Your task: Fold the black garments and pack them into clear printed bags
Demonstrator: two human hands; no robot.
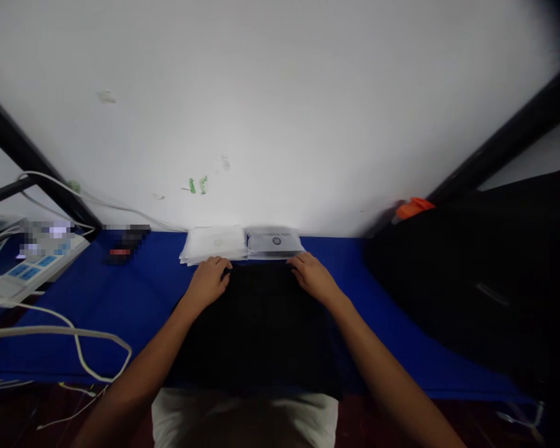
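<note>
A black cloth [261, 323] lies spread on the blue table, its near edge reaching the table's front edge. My left hand [210, 280] is closed on the cloth's far left corner, thumb and fingers pinched together. At the far right corner, my right hand [312, 277] grips the same cloth with bent fingers. Just beyond the hands lie a stack of white plastic packets [214, 242] and, right of it, a clear packet [274, 241] with a dark round mark.
White power strips [32, 274] and loose white cables [102, 336] lie at the left. A dark object [126, 244] sits near the wall. A large black bag [471, 280] with something orange [414, 208] behind it fills the right side of the blue table [144, 298].
</note>
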